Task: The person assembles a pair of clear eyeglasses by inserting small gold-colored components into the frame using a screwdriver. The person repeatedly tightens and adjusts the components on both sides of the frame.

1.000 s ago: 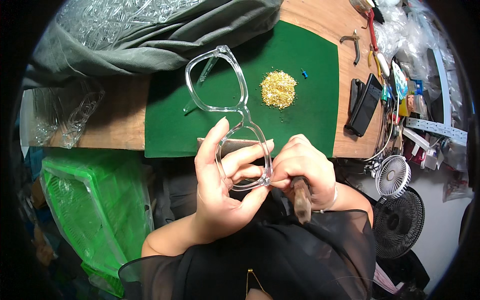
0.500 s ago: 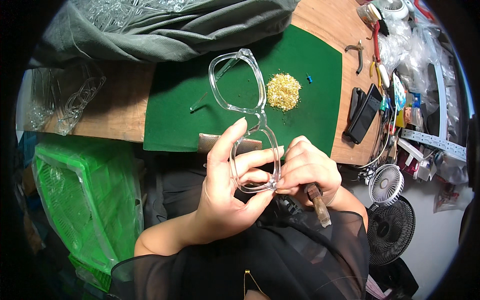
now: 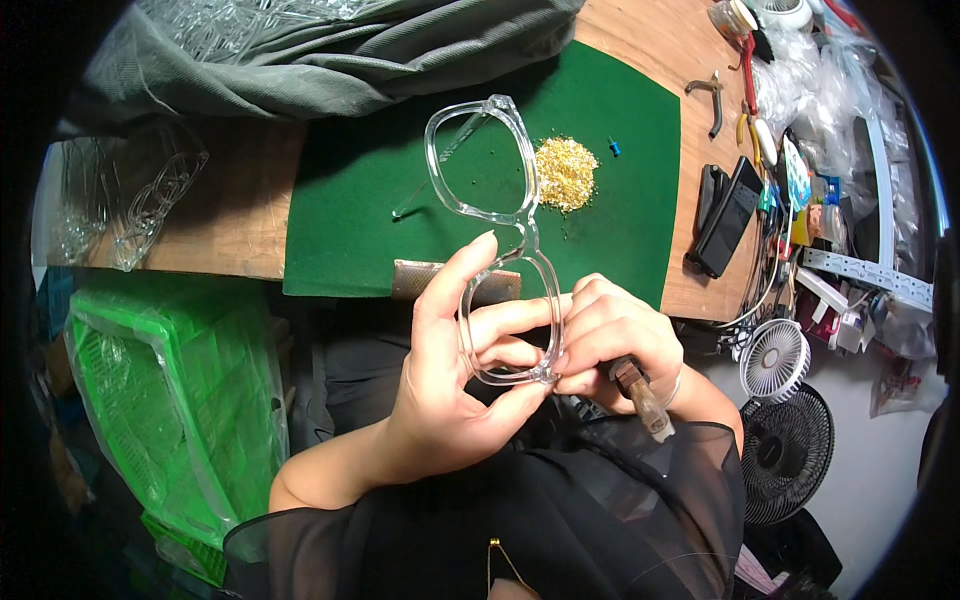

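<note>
My left hand (image 3: 440, 395) grips a clear plastic eyeglass frame (image 3: 531, 230) by its lower rim, thumb and fingers closed around it. The frame stands tilted up, its other rim over the green mat (image 3: 345, 215). Close against the frame's near corner, my right hand (image 3: 632, 335) is curled around a tool with a worn brown handle (image 3: 653, 405); the tool's working end is hidden by my fingers. On the mat lies a heap of tiny gold-coloured pieces (image 3: 567, 174), with a small blue item (image 3: 614, 148) to its right.
A grey cloth (image 3: 400, 75) with clear frames in it covers the far left. A brown textured block (image 3: 408, 280) sits at the mat's near edge. Rightward are pliers (image 3: 716, 105), a black phone (image 3: 728, 220) and fans (image 3: 775, 358). A green crate (image 3: 180, 330) stands left.
The view has shifted slightly. The frame's upper rim has tipped a little to the right, and the brown handle has swung slightly right. Both hands keep their hold.
</note>
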`<state>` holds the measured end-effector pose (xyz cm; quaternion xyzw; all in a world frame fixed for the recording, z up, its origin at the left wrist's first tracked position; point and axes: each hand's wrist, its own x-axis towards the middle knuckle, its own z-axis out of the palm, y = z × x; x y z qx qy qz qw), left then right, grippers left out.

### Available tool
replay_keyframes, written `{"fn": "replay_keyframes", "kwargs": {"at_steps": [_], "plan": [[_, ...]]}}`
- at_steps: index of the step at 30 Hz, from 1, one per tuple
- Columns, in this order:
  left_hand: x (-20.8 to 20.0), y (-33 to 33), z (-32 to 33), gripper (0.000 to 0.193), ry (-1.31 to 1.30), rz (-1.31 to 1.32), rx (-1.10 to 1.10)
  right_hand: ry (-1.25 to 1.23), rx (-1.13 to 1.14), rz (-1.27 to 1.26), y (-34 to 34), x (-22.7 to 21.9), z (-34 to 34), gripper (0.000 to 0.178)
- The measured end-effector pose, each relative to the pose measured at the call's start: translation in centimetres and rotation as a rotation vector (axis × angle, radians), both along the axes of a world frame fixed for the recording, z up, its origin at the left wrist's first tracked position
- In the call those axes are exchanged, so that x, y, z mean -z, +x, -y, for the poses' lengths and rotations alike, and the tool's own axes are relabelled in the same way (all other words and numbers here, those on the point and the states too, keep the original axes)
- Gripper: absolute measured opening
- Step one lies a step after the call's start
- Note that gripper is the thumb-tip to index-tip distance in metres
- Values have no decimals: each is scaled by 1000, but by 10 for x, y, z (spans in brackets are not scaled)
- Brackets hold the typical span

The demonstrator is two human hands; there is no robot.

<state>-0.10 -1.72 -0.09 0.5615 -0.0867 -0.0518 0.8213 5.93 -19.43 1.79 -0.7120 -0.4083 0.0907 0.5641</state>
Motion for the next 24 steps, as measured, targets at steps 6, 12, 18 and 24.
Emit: {"fn": "replay_keyframes", "kwargs": {"at_steps": [6,12,18,24], "plan": [[-1,0,-9,99,111,39,40,-416,-16,-94,4,-12,32,24],[2,0,-8,99,77,13,127,-715,-134,-155,-5,-18,30,28],[4,1,-8,99,124,156,152,-695,-141,132,0,-22,13,31],[3,-1,-9,90,400,366,85,-740,-124,343,2,-23,9,22]]}}
